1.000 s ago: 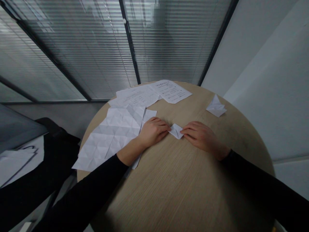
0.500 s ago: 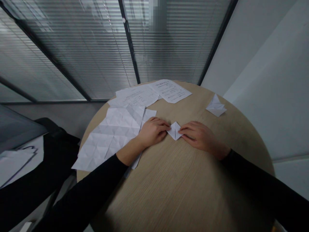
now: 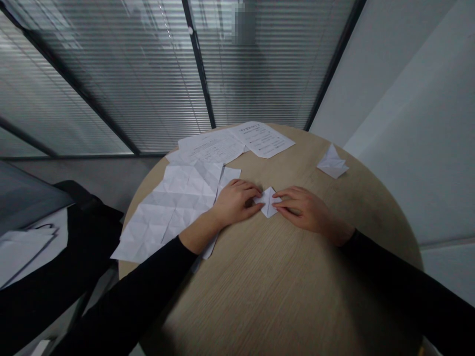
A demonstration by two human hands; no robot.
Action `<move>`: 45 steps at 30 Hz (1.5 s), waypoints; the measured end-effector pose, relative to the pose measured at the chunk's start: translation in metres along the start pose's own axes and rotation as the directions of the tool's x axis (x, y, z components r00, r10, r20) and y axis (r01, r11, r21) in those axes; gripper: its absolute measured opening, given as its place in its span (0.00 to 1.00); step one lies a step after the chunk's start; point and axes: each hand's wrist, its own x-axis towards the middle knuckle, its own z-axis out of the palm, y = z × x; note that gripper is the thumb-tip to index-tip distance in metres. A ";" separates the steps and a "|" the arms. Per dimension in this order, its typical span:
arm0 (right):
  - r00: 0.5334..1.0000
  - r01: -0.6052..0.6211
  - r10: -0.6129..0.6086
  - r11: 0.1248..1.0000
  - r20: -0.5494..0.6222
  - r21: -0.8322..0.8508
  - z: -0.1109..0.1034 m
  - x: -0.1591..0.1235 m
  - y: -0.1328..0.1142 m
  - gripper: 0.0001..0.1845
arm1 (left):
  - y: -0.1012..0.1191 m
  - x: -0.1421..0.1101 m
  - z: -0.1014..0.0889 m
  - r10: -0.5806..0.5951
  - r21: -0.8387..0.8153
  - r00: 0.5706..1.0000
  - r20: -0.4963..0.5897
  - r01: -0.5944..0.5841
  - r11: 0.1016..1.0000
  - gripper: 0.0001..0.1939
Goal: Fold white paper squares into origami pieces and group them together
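Observation:
A small folded piece of white paper (image 3: 267,202) lies on the round wooden table (image 3: 282,291) between my two hands. My left hand (image 3: 235,200) rests on the table with its fingers curled, the tips pinching the paper's left edge. My right hand (image 3: 302,208) lies flatter, its fingertips pressed together on the paper's right edge. Both arms wear black sleeves.
A large creased white sheet (image 3: 174,207) lies left of my left hand. Printed pages (image 3: 237,141) sit at the table's far side. Another folded paper shape (image 3: 332,163) rests at the far right edge. A dark chair with papers (image 3: 33,247) stands at the left.
My hands have closed in slightly on the small folded paper, and its shape has shifted from a flat tilted piece to a narrower, pointed one.

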 end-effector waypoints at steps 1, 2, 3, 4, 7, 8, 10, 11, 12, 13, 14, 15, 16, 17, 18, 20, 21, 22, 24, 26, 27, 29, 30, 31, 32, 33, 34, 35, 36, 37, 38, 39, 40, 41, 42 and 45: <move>1.000 -0.015 0.015 1.000 -0.012 0.003 0.001 0.000 0.000 0.09 | 0.000 0.000 0.000 -0.002 0.001 1.000 0.001 0.002 1.000 0.13; 0.999 -0.030 0.031 1.000 -0.019 0.003 0.001 0.000 0.001 0.08 | 0.000 0.000 0.000 -0.003 0.002 1.000 0.002 0.003 1.000 0.14; 0.999 -0.045 0.044 0.999 -0.021 -0.001 0.002 0.000 0.001 0.07 | 0.000 0.000 0.000 -0.001 0.001 1.000 0.006 0.001 1.000 0.15; 0.998 -0.058 0.058 0.998 -0.019 -0.009 0.002 0.000 0.002 0.06 | 0.000 0.000 0.000 0.002 -0.001 1.000 0.010 -0.002 1.000 0.16; 0.995 -0.098 0.097 0.994 -0.012 -0.043 0.001 -0.001 0.003 0.08 | 0.001 0.000 -0.001 0.015 -0.015 1.000 0.017 -0.015 1.000 0.17; 0.994 -0.113 0.112 0.992 -0.015 -0.052 0.001 -0.001 0.003 0.11 | 0.001 0.000 -0.001 0.016 -0.017 1.000 0.018 -0.016 1.000 0.17; 0.989 -0.147 0.145 0.987 -0.025 -0.062 0.001 -0.001 0.003 0.19 | 0.001 0.000 -0.001 0.016 -0.021 1.000 0.021 -0.016 1.000 0.18; 0.987 -0.162 0.161 0.985 -0.029 -0.060 0.001 -0.001 0.003 0.23 | 0.002 0.000 -0.001 0.018 -0.025 1.000 0.025 -0.017 1.000 0.18; 0.984 -0.175 0.174 0.983 -0.032 -0.055 0.002 -0.001 0.003 0.27 | 0.002 0.000 -0.002 0.020 -0.029 0.999 0.028 -0.019 0.999 0.18; 0.983 -0.184 0.183 0.982 -0.029 -0.047 0.002 -0.001 0.003 0.29 | 0.002 0.001 -0.002 0.024 -0.034 0.999 0.032 -0.023 0.999 0.19; 0.982 -0.189 0.188 0.981 -0.026 -0.037 0.003 -0.001 0.003 0.31 | 0.003 0.001 -0.002 0.027 -0.039 0.999 0.034 -0.026 0.999 0.19; 0.981 -0.191 0.190 0.981 -0.020 -0.027 0.003 -0.002 0.003 0.32 | 0.003 0.001 -0.002 0.025 -0.042 0.999 0.035 -0.024 0.999 0.20; 0.982 -0.189 0.189 0.982 -0.016 -0.018 0.004 -0.002 0.004 0.31 | 0.003 0.001 -0.002 0.019 -0.041 0.999 0.035 -0.018 0.999 0.21; 0.982 -0.186 0.186 0.983 -0.016 -0.010 0.004 -0.002 0.005 0.31 | 0.003 0.001 -0.002 0.010 -0.039 0.999 0.034 -0.009 0.999 0.21; 0.983 -0.182 0.182 0.983 -0.019 -0.001 0.004 -0.002 0.005 0.31 | 0.004 0.001 -0.002 0.001 -0.035 0.999 0.032 0.000 0.999 0.22; 0.985 -0.170 0.171 0.985 -0.031 0.016 0.005 -0.003 0.006 0.30 | 0.004 0.000 -0.002 -0.014 -0.027 1.000 0.026 0.015 1.000 0.23; 0.986 -0.163 0.164 0.986 -0.039 0.024 0.005 -0.003 0.007 0.30 | 0.003 0.000 -0.001 -0.018 -0.024 1.000 0.023 0.019 1.000 0.23; 0.986 -0.157 0.158 0.987 -0.046 0.031 0.005 -0.003 0.007 0.30 | 0.003 0.000 -0.001 -0.020 -0.022 1.000 0.018 0.020 1.000 0.23; 0.987 -0.152 0.154 0.988 -0.055 0.040 0.005 -0.003 0.006 0.30 | 0.002 -0.001 0.000 -0.025 -0.029 1.000 0.009 0.025 0.999 0.24; 0.985 -0.159 0.162 0.986 -0.061 0.052 0.005 -0.002 0.005 0.30 | 0.001 -0.001 0.001 -0.029 -0.051 1.000 0.003 0.029 0.998 0.24; 0.983 -0.167 0.171 0.984 -0.064 0.059 0.005 -0.002 0.003 0.31 | 0.000 -0.001 0.002 -0.029 -0.064 1.000 0.003 0.029 0.998 0.24; 0.979 -0.186 0.191 0.980 -0.078 0.070 0.006 -0.002 0.001 0.32 | 0.000 -0.002 0.002 -0.023 -0.083 1.000 0.010 0.023 0.996 0.23; 0.976 -0.193 0.198 0.979 -0.086 0.070 0.006 -0.002 0.000 0.32 | -0.001 -0.002 0.002 -0.017 -0.085 1.000 0.016 0.018 0.996 0.22; 0.975 -0.198 0.203 0.978 -0.094 0.068 0.006 -0.002 -0.001 0.32 | -0.001 -0.002 0.002 -0.012 -0.084 1.000 0.020 0.013 0.996 0.22; 0.973 -0.201 0.206 0.978 -0.100 0.064 0.006 -0.002 -0.001 0.32 | -0.001 -0.002 0.002 -0.009 -0.081 1.000 0.023 0.011 0.997 0.22; 0.973 -0.201 0.207 0.978 -0.105 0.060 0.006 -0.002 -0.001 0.31 | -0.001 -0.002 0.002 -0.008 -0.080 1.000 0.025 0.010 0.997 0.22; 0.972 -0.201 0.206 0.978 -0.109 0.056 0.006 -0.002 -0.002 0.31 | -0.001 -0.002 0.002 -0.008 -0.079 1.000 0.026 0.010 0.997 0.23; 0.973 -0.200 0.204 0.979 -0.110 0.052 0.005 -0.001 -0.002 0.30 | -0.001 -0.002 0.003 -0.010 -0.080 1.000 0.026 0.012 0.997 0.22; 0.973 -0.198 0.202 0.979 -0.108 0.048 0.005 -0.001 -0.001 0.30 | -0.002 -0.002 0.003 -0.013 -0.080 1.000 0.024 0.014 0.997 0.22; 0.974 -0.197 0.200 0.979 -0.102 0.044 0.005 -0.001 -0.001 0.29 | -0.002 -0.002 0.003 -0.015 -0.080 1.000 0.023 0.017 0.997 0.21; 0.976 -0.195 0.198 0.980 -0.094 0.039 0.005 -0.001 -0.001 0.28 | -0.002 -0.002 0.004 -0.017 -0.080 1.000 0.023 0.018 0.997 0.19; 0.977 -0.194 0.197 0.980 -0.085 0.035 0.006 -0.001 0.000 0.28 | -0.002 -0.002 0.004 -0.019 -0.080 1.000 0.022 0.021 0.997 0.18; 0.978 -0.193 0.195 0.981 -0.076 0.031 0.006 -0.001 0.001 0.28 | -0.003 -0.002 0.004 -0.021 -0.081 1.000 0.022 0.023 0.996 0.17; 0.979 -0.191 0.193 0.981 -0.068 0.027 0.007 -0.001 0.002 0.28 | -0.003 -0.002 0.004 -0.024 -0.085 0.999 0.021 0.026 0.996 0.17; 0.980 -0.191 0.192 0.981 -0.057 0.023 0.008 -0.001 0.003 0.28 | -0.003 -0.002 0.004 -0.029 -0.093 0.999 0.020 0.031 0.995 0.16; 0.983 -0.184 0.184 0.983 -0.007 0.016 0.009 -0.002 0.005 0.29 | -0.003 -0.001 0.002 -0.059 -0.127 0.998 0.019 0.061 0.990 0.15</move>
